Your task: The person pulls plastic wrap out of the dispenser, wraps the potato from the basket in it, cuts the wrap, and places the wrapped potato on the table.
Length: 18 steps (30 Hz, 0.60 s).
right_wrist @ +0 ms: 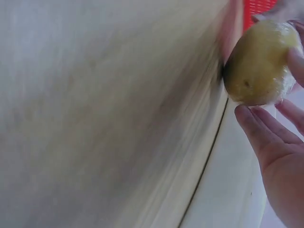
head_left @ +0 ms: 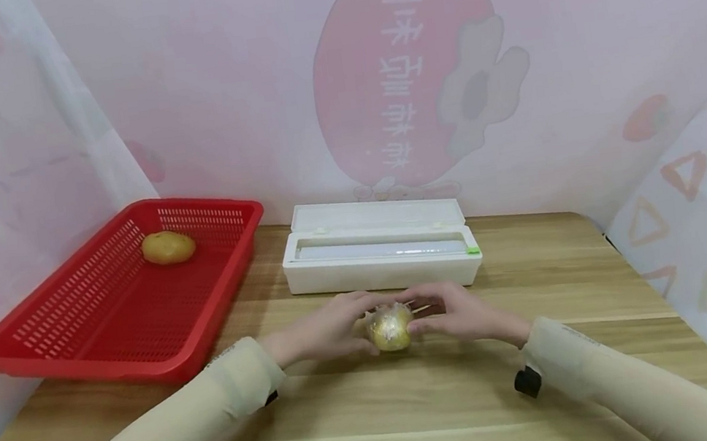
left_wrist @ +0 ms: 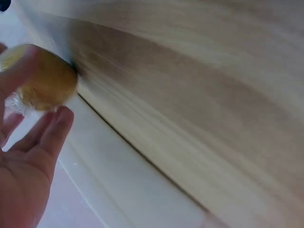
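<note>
A potato wrapped in clear, shiny cling film stands on the wooden table, between both hands. From its left side my left hand holds it, thumb toward me and fingers round the far side. My right hand grips the opposite side in the same way. In the left wrist view the thumb crosses the potato and crinkled film gathers on its upper end. The right wrist view shows the film stretched smooth over the potato's side, with fingertips right at its surface.
Just behind the hands lies a white cling film dispenser, its lid raised, a film roll inside and a green slider at the right end. At left, a red plastic basket contains another potato. A printed curtain hangs behind.
</note>
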### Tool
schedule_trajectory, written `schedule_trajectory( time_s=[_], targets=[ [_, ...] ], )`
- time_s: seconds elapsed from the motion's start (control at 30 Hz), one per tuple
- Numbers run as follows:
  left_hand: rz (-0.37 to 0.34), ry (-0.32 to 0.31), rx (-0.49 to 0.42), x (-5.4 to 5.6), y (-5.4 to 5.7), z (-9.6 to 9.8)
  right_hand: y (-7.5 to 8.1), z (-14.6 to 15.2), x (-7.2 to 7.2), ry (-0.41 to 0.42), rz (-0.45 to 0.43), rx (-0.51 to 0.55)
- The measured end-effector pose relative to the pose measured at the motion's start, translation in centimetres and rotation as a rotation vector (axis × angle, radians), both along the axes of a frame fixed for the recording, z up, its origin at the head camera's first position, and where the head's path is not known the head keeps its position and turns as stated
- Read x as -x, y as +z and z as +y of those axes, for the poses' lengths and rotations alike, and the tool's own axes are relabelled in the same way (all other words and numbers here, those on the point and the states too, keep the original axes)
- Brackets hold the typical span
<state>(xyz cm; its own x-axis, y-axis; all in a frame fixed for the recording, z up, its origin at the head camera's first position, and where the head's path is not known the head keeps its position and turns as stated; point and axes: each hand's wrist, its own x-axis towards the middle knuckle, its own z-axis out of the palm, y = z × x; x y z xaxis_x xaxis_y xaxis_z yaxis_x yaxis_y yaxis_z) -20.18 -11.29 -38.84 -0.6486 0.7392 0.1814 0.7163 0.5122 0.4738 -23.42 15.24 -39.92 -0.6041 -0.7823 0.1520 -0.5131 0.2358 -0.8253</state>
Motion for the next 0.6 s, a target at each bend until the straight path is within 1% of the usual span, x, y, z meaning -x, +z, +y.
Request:
schedule_trajectory(
  time_s=[0.1, 0.17, 0.2, 0.27, 0.4, 0.5, 0.57, 0.6],
  targets=[
    [-0.143, -0.038, -0.124, 0.3, -0.3, -0.4, 0.3, 0.2, -0.2, -0.014, -0.036, 0.023],
    [-0.239, -0.047, -0.201, 0.3, -0.3, -0.5, 0.5, 0.3, -0.4, -0.026, -0.052, 0.028],
    [-0.276, -0.045, -0.232, 0.3, -0.4, -0.5, 0.7, 0.3, -0.5, -0.025, -0.073, 0.035],
    [-0.328, -0.023, -0.284, 0.2, -0.2, -0.4, 1.0, 0.4, -0.7, -0.019, -0.125, 0.052],
    [-0.382, 0.046, -0.369, 0.0, 0.2, -0.1, 1.2, 0.3, -0.9, -0.026, -0.234, 0.084],
    [-0.465, 0.097, -0.431, -0.2, 0.7, 0.2, 1.3, 0.0, -1.1, -0.05, -0.292, 0.105],
    [-0.515, 0.139, -0.45, -0.4, 0.9, 0.5, 1.3, -0.1, -1.1, -0.059, -0.343, 0.127],
    [-0.517, 0.166, -0.443, -0.4, 1.0, 0.6, 1.2, -0.1, -1.2, -0.064, -0.366, 0.132]
  ],
)
